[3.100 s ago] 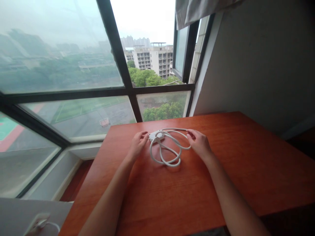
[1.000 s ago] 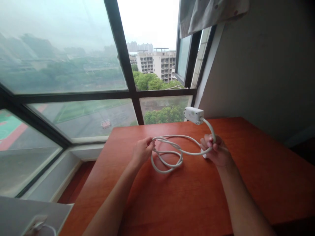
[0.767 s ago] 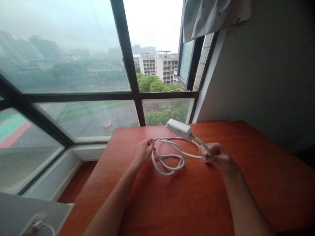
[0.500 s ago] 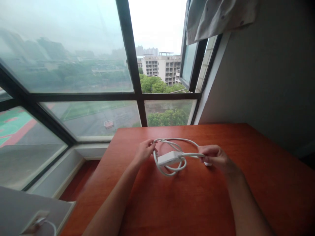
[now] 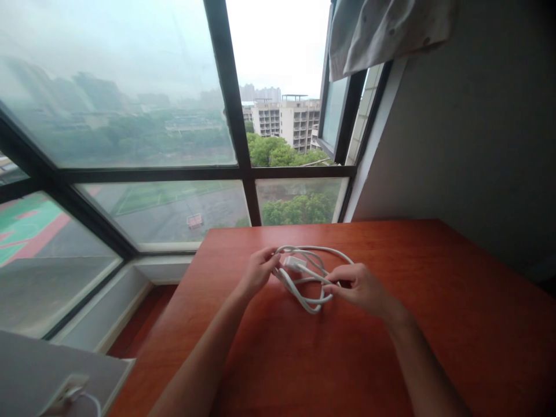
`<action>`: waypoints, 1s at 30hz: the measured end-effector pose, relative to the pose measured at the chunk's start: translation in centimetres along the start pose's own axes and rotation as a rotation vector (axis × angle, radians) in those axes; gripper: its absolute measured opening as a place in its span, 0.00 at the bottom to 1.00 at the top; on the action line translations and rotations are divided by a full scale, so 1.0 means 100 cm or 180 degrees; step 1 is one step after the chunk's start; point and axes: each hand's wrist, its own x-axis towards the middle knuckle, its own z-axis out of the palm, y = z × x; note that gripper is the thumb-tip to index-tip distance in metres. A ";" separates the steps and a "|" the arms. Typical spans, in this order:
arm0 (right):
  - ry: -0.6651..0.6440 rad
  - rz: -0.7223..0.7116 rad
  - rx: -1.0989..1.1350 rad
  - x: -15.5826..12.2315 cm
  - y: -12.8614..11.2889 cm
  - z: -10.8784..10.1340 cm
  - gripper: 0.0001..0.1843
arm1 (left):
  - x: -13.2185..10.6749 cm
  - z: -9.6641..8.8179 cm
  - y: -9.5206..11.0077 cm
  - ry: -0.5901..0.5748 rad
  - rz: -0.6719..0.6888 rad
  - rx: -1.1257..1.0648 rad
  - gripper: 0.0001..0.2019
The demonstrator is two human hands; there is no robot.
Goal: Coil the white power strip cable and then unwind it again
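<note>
A white power cable [image 5: 329, 249] lies in loose loops on the brown wooden table. Among the loops is a white block [image 5: 295, 263] on the cable, which looks like a small socket strip. My left hand [image 5: 260, 271] pinches the loops at their left side. On the right, my right hand [image 5: 358, 286] grips the cable between thumb and fingers, a short way from the block, with its palm facing the loops. Fingers partly hide the cable at both grips.
Under both forearms stretches the wooden table [image 5: 313, 359], its far edge close to a large window with dark frames [image 5: 186, 175]. A light curtain [image 5: 391, 35] hangs at upper right beside a grey wall. A plug in a wall socket [image 5: 69, 394] sits at lower left.
My right hand has moved left, closer to my left hand. The white block has turned and shifted back, away from me, among the loops. My left hand has barely moved.
</note>
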 end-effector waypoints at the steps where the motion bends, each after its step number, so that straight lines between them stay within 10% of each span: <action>1: 0.0026 -0.0010 -0.0152 0.003 -0.003 0.008 0.12 | 0.000 0.001 0.001 -0.0013 0.0052 0.0031 0.15; 23: 0.0172 0.1136 -0.2369 0.035 -0.012 0.076 0.34 | -0.008 0.017 0.012 -0.0406 0.0185 -0.0281 0.22; 30: -0.0117 0.1056 -0.2402 0.068 0.000 0.077 0.22 | -0.013 0.026 0.014 -0.0611 0.0167 -0.0436 0.23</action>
